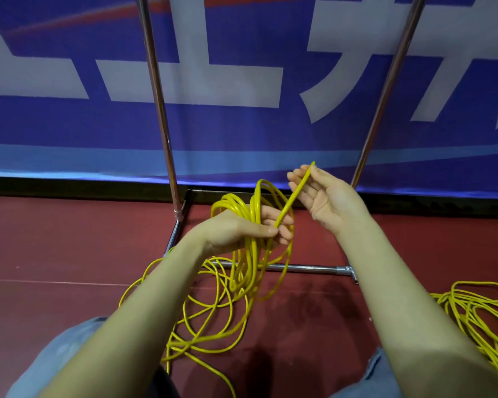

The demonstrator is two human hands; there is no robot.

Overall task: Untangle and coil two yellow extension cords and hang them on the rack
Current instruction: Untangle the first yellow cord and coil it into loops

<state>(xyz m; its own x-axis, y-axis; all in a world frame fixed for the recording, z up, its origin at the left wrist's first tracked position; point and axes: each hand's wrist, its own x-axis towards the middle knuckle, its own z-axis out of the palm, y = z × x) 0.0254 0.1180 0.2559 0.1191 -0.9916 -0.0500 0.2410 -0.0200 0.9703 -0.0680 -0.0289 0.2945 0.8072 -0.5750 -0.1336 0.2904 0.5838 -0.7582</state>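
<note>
- Two yellow cords are in view: the cord being coiled (250, 225), in front of the person, and a second cord (477, 311), which lies as a loose pile on the red floor (55, 239) at the far right, well apart from both hands.
- One coil of several loops hangs from the left hand (242, 228); its fingers and thumb are curled around the bundle of loops and grip it. I cannot count the loops exactly.
- One straight strand (295, 193) runs from the left hand up and to the right, to the right hand (319, 193). Its long axis is diagonal, and it lies across the fingers of the right hand.
- The right hand is mostly spread, palm toward the camera; the fingertips bend a little around the strand. Whether it pinches the strand or only supports it, I cannot tell for sure.
- The right hand is higher and farther from the person than the left, and the two hands are near but not touching.
- Below the coil, the loose part of the same cord lies in wide loops on the floor, between the knees.
- One rack (167, 139) stands behind the hands, with two upright metal poles and a base bar on the floor.
- In my judgement the next move is to bring the strand down as one more loop into the left hand; nothing hangs on the visible part of the rack yet.
</note>
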